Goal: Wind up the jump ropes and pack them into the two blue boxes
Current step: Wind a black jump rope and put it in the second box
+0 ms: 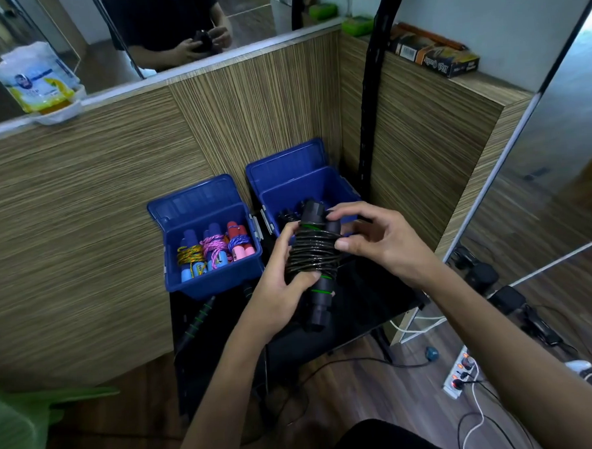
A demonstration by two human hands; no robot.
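Note:
A black jump rope (315, 254) with green rings has its cord wound tightly round its two handles. My left hand (277, 287) grips the bundle from the left and below. My right hand (374, 240) pinches its upper right side with thumb and fingers. The bundle hovers in front of the right blue box (340, 187), which holds other black handles. The left blue box (218, 276) contains several wound ropes with coloured handles. Both lids stand open against the wall. Another black handle with green rings (198, 320) lies on the black table.
The boxes sit on a small black table (377, 306) in a corner of wood-grain panels. A black pole (370, 100) rises behind the right box. A power strip (461, 370) and cables lie on the floor at right. A green chair (20, 431) stands lower left.

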